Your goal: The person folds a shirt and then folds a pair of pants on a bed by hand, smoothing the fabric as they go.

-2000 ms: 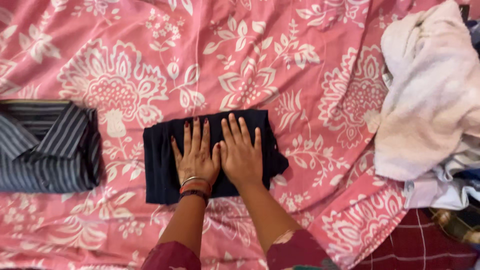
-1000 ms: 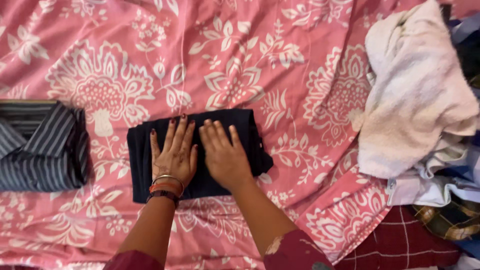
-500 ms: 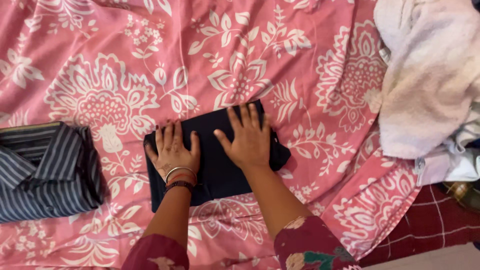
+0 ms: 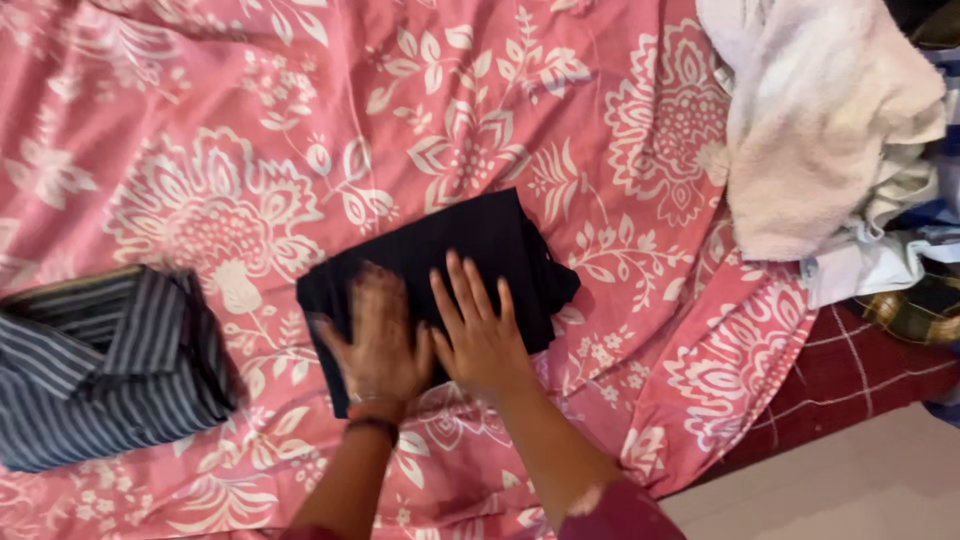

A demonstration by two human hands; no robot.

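A folded dark navy garment [image 4: 470, 245] lies in the middle of a pink bedsheet with white flowers [image 4: 300, 110]. My left hand [image 4: 378, 340], blurred by motion, rests flat on the garment's near left part, with bangles at the wrist. My right hand [image 4: 480, 335] lies flat beside it on the garment's near edge, fingers spread and pointing away from me. Neither hand grips anything.
A folded grey striped shirt [image 4: 100, 365] sits at the left. A heap of unfolded laundry, topped by a pale towel [image 4: 820, 120], lies at the right. A dark red checked cloth [image 4: 850, 375] and bare floor [image 4: 850, 490] show past the sheet's lower right edge.
Both hands have slid back toward me over the navy garment and come together at its near edge. The view has tilted, so everything appears rotated slightly.
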